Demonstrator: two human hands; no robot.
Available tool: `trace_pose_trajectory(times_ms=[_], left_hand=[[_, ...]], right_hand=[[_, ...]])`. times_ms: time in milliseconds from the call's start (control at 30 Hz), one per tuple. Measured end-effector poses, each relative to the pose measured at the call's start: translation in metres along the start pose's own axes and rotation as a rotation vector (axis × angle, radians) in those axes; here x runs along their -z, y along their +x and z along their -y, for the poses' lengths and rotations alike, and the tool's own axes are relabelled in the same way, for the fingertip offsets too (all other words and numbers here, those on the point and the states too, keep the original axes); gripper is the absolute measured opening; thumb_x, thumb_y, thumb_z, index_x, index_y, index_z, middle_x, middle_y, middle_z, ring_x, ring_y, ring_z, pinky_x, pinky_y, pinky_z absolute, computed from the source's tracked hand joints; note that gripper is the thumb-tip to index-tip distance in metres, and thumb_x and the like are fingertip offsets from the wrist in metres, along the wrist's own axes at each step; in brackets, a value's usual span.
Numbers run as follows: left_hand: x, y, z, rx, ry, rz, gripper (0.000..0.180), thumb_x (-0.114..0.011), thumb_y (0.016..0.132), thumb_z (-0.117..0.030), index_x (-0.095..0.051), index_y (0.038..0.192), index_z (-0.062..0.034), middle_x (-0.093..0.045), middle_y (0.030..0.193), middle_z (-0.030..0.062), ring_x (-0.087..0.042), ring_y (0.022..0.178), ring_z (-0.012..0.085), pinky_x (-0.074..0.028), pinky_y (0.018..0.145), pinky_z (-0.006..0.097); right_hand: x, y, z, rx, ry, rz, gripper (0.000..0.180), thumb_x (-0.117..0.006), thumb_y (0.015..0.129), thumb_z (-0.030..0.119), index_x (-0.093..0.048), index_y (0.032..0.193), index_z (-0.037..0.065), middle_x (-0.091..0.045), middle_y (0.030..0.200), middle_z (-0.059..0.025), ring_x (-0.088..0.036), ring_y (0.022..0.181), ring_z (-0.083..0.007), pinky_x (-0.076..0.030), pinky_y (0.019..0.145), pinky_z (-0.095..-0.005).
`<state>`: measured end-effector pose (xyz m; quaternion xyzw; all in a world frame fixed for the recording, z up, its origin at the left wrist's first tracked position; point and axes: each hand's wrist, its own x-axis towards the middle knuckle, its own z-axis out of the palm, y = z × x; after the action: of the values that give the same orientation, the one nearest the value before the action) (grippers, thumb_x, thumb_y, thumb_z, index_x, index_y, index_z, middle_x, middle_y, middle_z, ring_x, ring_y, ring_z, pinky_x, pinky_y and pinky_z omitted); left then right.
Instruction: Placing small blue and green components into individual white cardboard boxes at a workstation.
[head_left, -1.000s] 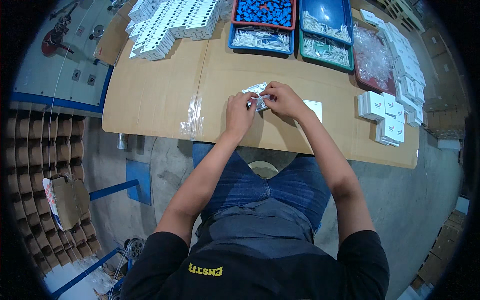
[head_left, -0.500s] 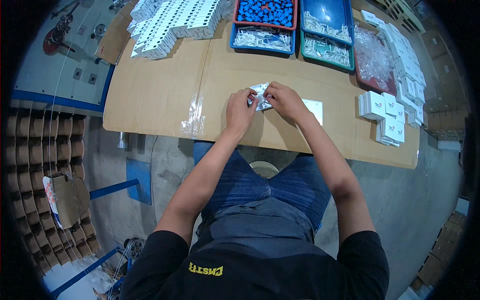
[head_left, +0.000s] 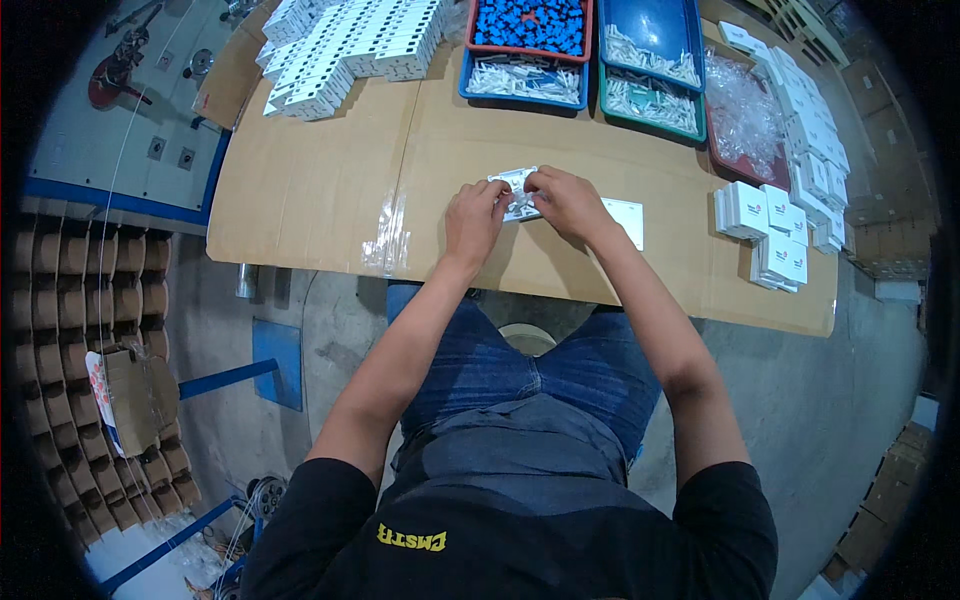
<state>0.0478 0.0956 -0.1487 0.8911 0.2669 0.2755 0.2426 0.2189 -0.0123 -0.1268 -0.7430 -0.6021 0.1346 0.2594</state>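
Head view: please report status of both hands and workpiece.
Left hand, right hand: at small white rectangular piece, partly covering it. Exact grip unclear. Flat white rectangular sheet at right.

Yellow lettering (head_left: 412,538) marks the black cloth shirt (head_left: 570,550). Tiny print (head_left: 757,227) marks white square cartons (head_left: 778,260) by the bench's (head_left: 310,190) right edge.

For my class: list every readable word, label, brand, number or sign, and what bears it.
Yellow lettering on the black fabric shirt: legible, wording not copied.
Tiny marks on the small white square boxes, right: too small to read.
Dark marks on the stacked white boxes, upper left: too small.
White flat piece between left hand and right hand: nothing readable.
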Motion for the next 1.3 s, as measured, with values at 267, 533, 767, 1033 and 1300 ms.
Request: trace_pose_trajectory(times_ms=[267, 533, 767, 1033, 1300], left_hand=[[0.006, -0.003, 0.022, -0.169, -0.122, 0.042, 0.014, -0.074, 0.090, -0.015, -0.074, 0.102, -0.0091, -0.071, 0.095, 0.0082, -0.065, 0.088, 0.0296, -0.052, 0.078, 0.042], [-0.001, 0.005, 0.010, -0.010, -0.089, 0.057, 0.014, -0.077, 0.088, -0.014, -0.075, 0.100, -0.0074, -0.072, 0.090, 0.0084, -0.066, 0.085, 0.0275, -0.052, 0.076, 0.040], [-0.008, 0.001, 0.009, 0.016, -0.099, -0.025, 0.014, -0.076, 0.089, -0.016, -0.076, 0.101, -0.0075, -0.072, 0.091, 0.0098, -0.065, 0.083, 0.0286, -0.052, 0.077, 0.042], [-0.003, -0.001, 0.014, -0.026, -0.112, 0.017, 0.017, -0.077, 0.088, -0.014, -0.076, 0.104, -0.0071, -0.072, 0.094, 0.0101, -0.064, 0.087, 0.0276, -0.051, 0.081, 0.041], [-0.002, 0.013, 0.016, 0.126, -0.190, 0.128, 0.015, -0.076, 0.085, -0.013, -0.077, 0.100, -0.0107, -0.071, 0.091, 0.0095, -0.065, 0.086, 0.0296, -0.053, 0.078, 0.043]], right_hand=[[-0.002, -0.010, 0.006, 0.000, -0.008, -0.045, 0.014, -0.066, 0.091, 0.012, -0.075, 0.102, 0.011, -0.067, 0.104, -0.0074, -0.069, 0.094, -0.0310, -0.056, 0.080, -0.0449], [-0.002, -0.001, 0.000, -0.005, -0.024, -0.032, 0.014, -0.066, 0.092, 0.009, -0.075, 0.103, 0.011, -0.066, 0.106, -0.0065, -0.069, 0.095, -0.0310, -0.056, 0.081, -0.0432], [-0.002, 0.002, 0.002, -0.046, -0.041, 0.005, 0.018, -0.071, 0.090, 0.023, -0.075, 0.103, 0.012, -0.069, 0.108, -0.0069, -0.069, 0.099, -0.0321, -0.056, 0.083, -0.0447], [-0.009, 0.011, 0.009, -0.063, -0.093, -0.012, 0.016, -0.069, 0.090, 0.021, -0.074, 0.100, 0.010, -0.071, 0.100, -0.0098, -0.070, 0.098, -0.0325, -0.056, 0.081, -0.0459], [-0.008, 0.006, 0.011, 0.024, -0.128, -0.036, 0.011, -0.069, 0.091, 0.014, -0.074, 0.098, 0.007, -0.071, 0.097, -0.0092, -0.066, 0.099, -0.0306, -0.053, 0.085, -0.0436]])
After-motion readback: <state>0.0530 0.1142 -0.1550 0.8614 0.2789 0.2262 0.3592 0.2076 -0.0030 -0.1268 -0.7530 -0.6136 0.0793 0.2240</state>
